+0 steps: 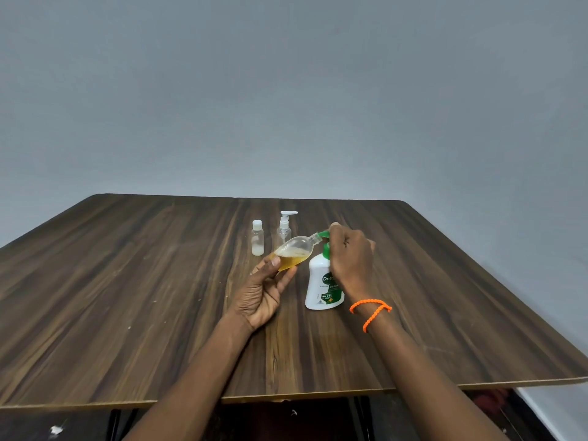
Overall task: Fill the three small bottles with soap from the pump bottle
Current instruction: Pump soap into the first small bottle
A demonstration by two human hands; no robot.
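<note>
While the tilted small bottle (294,251) lies cradled in the left hand (264,289), fingers and thumb curled round its base, hold its open neck tight under the green spout (324,233) of the pump bottle (324,283) — any gap there likely sends soap down the outside. Keep the right hand (350,256) curled over the pump head, pressing straight down rather than sideways, since the pump bottle stands free on the wooden table (127,297) and could tip under a slanted push. Use slow, full strokes; thick soap probably needs a pause to run down the neck, and the amber pool already sits in the lower part of the bottle with foam above it. Ease the tilt toward upright as the level rises, so nothing runs back out of the mouth. Stop short of the neck to leave room for a cap. Still to fill, by the look of it — the capped small bottle (257,238) with a little white at its bottom, and the clear small pump-top bottle (284,229) just beside it, both standing behind the work.
</note>
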